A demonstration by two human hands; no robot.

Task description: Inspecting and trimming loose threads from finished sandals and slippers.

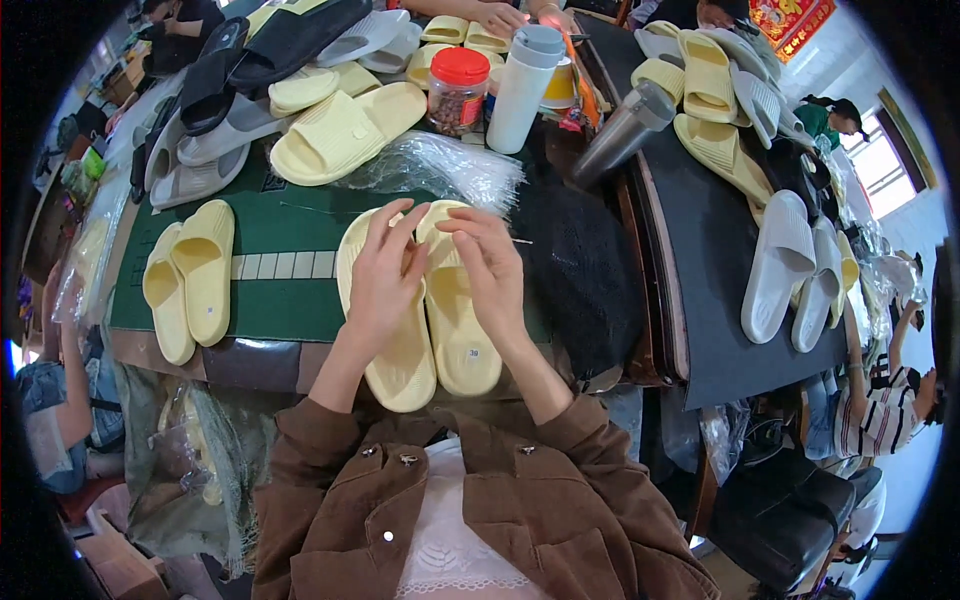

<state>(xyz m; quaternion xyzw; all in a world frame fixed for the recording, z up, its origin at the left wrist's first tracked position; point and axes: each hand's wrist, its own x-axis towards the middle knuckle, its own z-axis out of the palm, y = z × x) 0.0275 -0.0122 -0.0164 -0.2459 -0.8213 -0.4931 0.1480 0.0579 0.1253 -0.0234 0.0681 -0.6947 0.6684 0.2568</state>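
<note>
**A:** Where are the slippers which are nearest to the hands?
**B:** They are in the centre of the frame: the left yellow slide slipper and the right yellow slide slipper, side by side at the near edge of the surface, partly on the green mat.

**A:** How do their long axes lie?
**B:** Almost straight up and down in the frame, leaning a little. The toes point to the top, the heels to the person.

**A:** And which hand is nearer to each one?
**B:** The left hand is above the left slipper and hides much of its strap. The right hand is over the right side of the right slipper. So each slipper lies below its own hand.

**A:** Are the hands closed?
**B:** The fingers of both are loosely bent, and the fingertips face each other near the toes. I cannot tell if something thin is between them.

**A:** What is close by?
**B:** Just beyond the toes is a heap of clear plastic bags.
</note>
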